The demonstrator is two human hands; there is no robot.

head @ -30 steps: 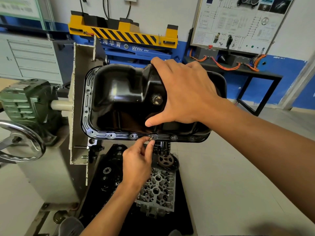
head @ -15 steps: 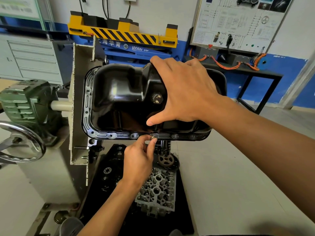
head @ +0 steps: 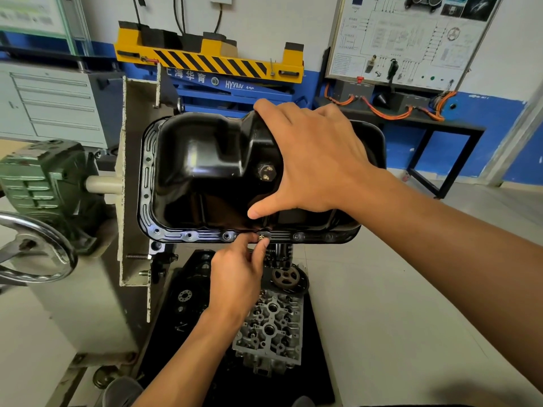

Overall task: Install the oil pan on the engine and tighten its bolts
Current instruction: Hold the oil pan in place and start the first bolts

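Right hand (head: pixel 311 160): your fingers spread wide, pressing on the black oil pan (head: pixel 199 171);
Left hand (head: pixel 235 277): your thumb and forefinger pinch a bolt (head: pixel 261 237) at its lower rim

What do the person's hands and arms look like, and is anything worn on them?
Nothing worn is visible. The left hand and the right hand are bare, without gloves, rings or a watch. The left forearm and the right forearm are bare too; no sleeve shows.
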